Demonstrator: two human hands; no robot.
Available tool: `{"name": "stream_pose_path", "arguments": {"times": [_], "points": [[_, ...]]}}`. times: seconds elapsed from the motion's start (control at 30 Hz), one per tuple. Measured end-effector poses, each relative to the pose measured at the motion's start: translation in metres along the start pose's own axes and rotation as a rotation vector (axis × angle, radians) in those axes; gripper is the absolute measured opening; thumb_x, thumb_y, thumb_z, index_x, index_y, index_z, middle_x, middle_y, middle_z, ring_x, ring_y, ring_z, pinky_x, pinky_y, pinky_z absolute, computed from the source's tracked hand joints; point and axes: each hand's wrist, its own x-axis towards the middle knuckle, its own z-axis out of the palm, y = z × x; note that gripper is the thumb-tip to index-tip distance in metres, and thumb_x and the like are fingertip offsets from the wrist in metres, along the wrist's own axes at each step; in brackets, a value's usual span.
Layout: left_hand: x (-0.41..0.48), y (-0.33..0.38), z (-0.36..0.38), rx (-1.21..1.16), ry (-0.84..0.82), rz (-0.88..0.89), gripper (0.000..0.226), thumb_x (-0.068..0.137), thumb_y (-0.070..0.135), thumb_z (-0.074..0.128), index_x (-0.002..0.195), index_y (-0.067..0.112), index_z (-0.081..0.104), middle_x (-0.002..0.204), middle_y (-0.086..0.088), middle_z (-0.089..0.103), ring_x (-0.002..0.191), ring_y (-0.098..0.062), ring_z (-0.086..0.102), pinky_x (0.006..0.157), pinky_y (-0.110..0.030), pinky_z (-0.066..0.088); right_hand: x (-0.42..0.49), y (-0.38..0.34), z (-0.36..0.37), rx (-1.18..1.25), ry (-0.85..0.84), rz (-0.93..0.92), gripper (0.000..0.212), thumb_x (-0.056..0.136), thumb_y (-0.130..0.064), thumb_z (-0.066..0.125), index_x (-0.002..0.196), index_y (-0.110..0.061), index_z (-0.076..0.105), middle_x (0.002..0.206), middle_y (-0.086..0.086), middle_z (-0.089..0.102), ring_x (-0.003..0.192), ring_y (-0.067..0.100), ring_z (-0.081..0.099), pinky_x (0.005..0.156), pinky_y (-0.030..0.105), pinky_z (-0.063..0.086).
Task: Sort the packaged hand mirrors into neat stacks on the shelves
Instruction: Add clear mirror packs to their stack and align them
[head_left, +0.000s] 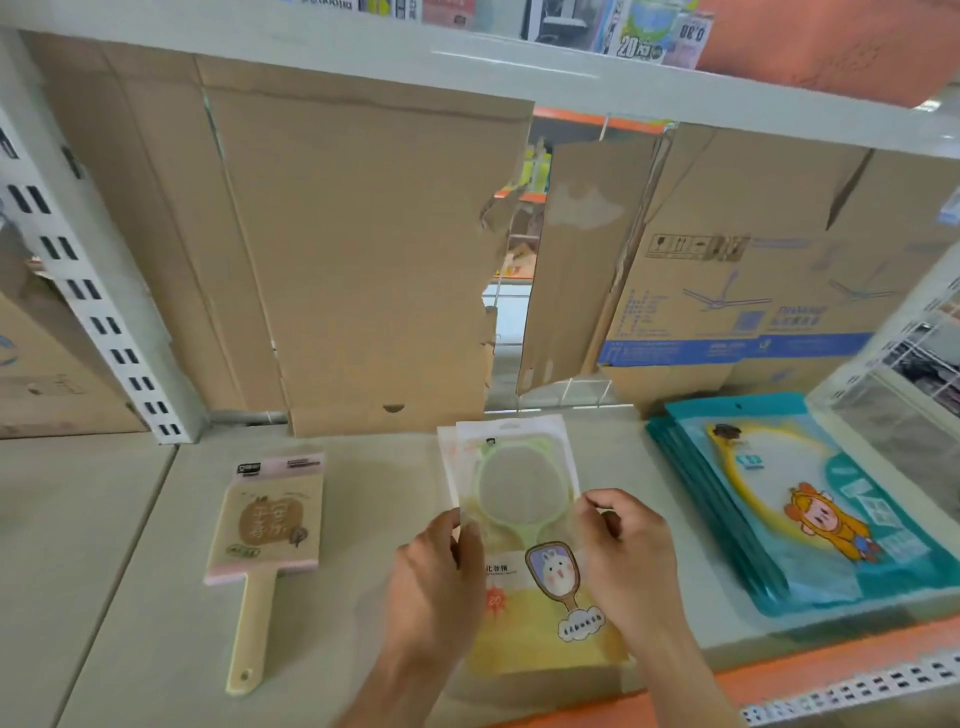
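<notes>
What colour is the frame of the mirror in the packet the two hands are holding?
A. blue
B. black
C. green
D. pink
C: the mirror packet, pinched at its sides by the left hand and the right hand, shows a light green frame with small ears on top.

The pale beige flat shelf board (363, 519) with an orange front edge carries, left to right, a wooden-handled square mirror (267, 525) in a pink-edged card sleeve, white-and-yellow plastic pouches (524, 488) showing a green-rimmed round mirror, and a stack of teal plastic mirror pouches (810, 519), with brown cardboard sheets (363, 260) standing along its rear.
</notes>
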Motion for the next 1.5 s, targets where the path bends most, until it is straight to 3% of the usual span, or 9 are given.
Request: {"name": "stream_pose_path", "arguments": {"times": [0.13,0.33,0.53,0.67,0.77,0.87,1.03,1.37,1.5], "points": [[0.000,-0.002,0.003,0.035,0.019,0.008,0.030,0.094,0.021,0.044,0.065,0.017,0.050,0.040,0.004,0.039,0.036,-0.012,0.036,0.037,-0.020,0.025,0.009,0.003,0.001,-0.016,-0.040,-0.002,0.012,0.090,-0.023,0.057,0.082,-0.022,0.066,0.053,-0.005,0.056,0.051,0.002,0.051,0.049,0.010,0.039],[0.000,0.000,0.005,0.072,0.007,0.009,0.020,0.096,0.023,0.044,0.086,0.016,0.059,0.045,0.002,0.048,0.037,-0.010,0.040,0.037,-0.020,0.030,0.020,0.009,0.001,-0.046,-0.085,0.003,0.012,0.091,-0.024,0.057,0.086,-0.020,0.067,0.052,-0.003,0.057,0.045,0.004,0.048,0.045,0.013,0.038],[0.001,0.003,0.005,0.120,0.008,-0.069,0.036,0.097,0.029,0.042,0.132,0.022,0.051,0.059,0.002,0.062,0.050,-0.006,0.058,0.039,-0.015,0.038,0.027,0.022,0.002,-0.061,-0.131,-0.012,0.015,0.091,-0.028,0.058,0.097,-0.019,0.069,0.058,-0.003,0.060,0.045,0.004,0.049,0.045,0.015,0.039],[-0.001,0.011,0.004,0.135,-0.006,-0.094,0.017,0.095,0.026,0.044,0.106,0.031,0.056,0.064,-0.001,0.064,0.051,-0.008,0.057,0.041,-0.018,0.041,0.029,0.029,-0.003,-0.091,-0.180,-0.042,0.021,0.092,-0.029,0.057,0.106,-0.017,0.068,0.067,-0.009,0.063,0.059,0.007,0.058,0.052,0.011,0.042],[-0.001,0.009,0.005,0.185,-0.003,-0.111,0.016,0.089,0.025,0.045,0.079,0.019,0.056,0.056,0.002,0.051,0.044,-0.006,0.043,0.041,-0.017,0.034,0.029,0.032,-0.007,-0.076,-0.213,-0.057,0.021,0.092,-0.027,0.058,0.107,-0.017,0.070,0.073,-0.015,0.064,0.070,0.004,0.061,0.058,0.008,0.043],[0.003,0.005,0.008,0.149,-0.047,-0.142,0.019,0.087,0.024,0.045,0.075,0.016,0.057,0.056,0.002,0.051,0.046,-0.008,0.043,0.044,-0.020,0.034,0.030,0.035,-0.009,-0.058,-0.248,-0.055,0.023,0.093,-0.027,0.057,0.110,-0.018,0.069,0.083,-0.006,0.070,0.078,0.012,0.065,0.062,0.011,0.046],[0.006,-0.001,0.009,0.109,-0.100,-0.134,0.016,0.078,0.024,0.042,0.068,0.013,0.048,0.059,-0.003,0.053,0.050,-0.014,0.045,0.048,-0.028,0.036,0.030,0.041,-0.007,-0.050,-0.290,-0.090,0.031,0.095,-0.031,0.050,0.122,-0.021,0.063,0.103,-0.010,0.067,0.087,-0.002,0.060,0.073,0.008,0.044],[0.012,-0.005,0.014,0.083,-0.098,-0.213,0.031,0.079,0.036,0.033,0.075,0.021,0.060,0.082,-0.010,0.063,0.071,-0.024,0.063,0.063,-0.043,0.053,0.028,0.047,-0.007,-0.151,-0.356,-0.113,0.029,0.097,-0.030,0.045,0.094,-0.011,0.066,0.089,0.001,0.057,0.078,0.007,0.053,0.073,0.024,0.045],[0.008,-0.008,0.018,0.087,-0.074,-0.234,0.032,0.082,0.039,0.032,0.076,0.025,0.060,0.084,-0.007,0.063,0.072,-0.022,0.063,0.063,-0.038,0.052,0.030,0.052,-0.006,-0.185,-0.376,-0.144,0.030,0.098,-0.031,0.043,0.091,-0.013,0.065,0.087,0.000,0.055,0.075,0.005,0.053,0.065,0.016,0.041]]}}
